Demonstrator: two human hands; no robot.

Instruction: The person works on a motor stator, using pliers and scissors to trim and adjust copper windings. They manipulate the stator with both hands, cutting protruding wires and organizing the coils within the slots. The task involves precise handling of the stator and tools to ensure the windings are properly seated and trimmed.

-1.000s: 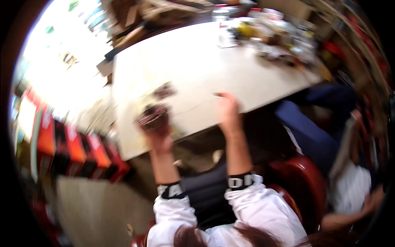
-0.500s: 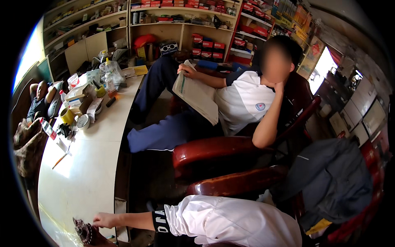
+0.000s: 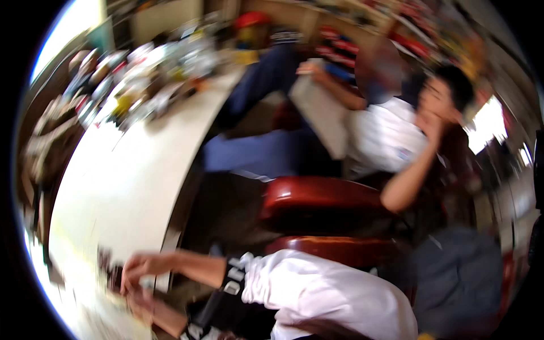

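Observation:
Motion smears much of the view. My right hand reaches over the near end of the long white table, its fingers curled down against a dark brown, knobbly object. What this object is does not show. Just below, my left hand lies close to the right one, its fingers blurred and partly covered. The object's lower part is hidden by my hands. White sleeves with black lettered cuffs cover my arms.
A seated person in a white shirt holds a newspaper. Red-brown chair arms stand between us. Bottles and clutter crowd the table's far end. A dark jacket hangs at the right. Another person reclines at far left.
The view has swung, so the room appears shifted right and upward. My right hand has moved onto the dark object, and my left hand now shows more fully below it.

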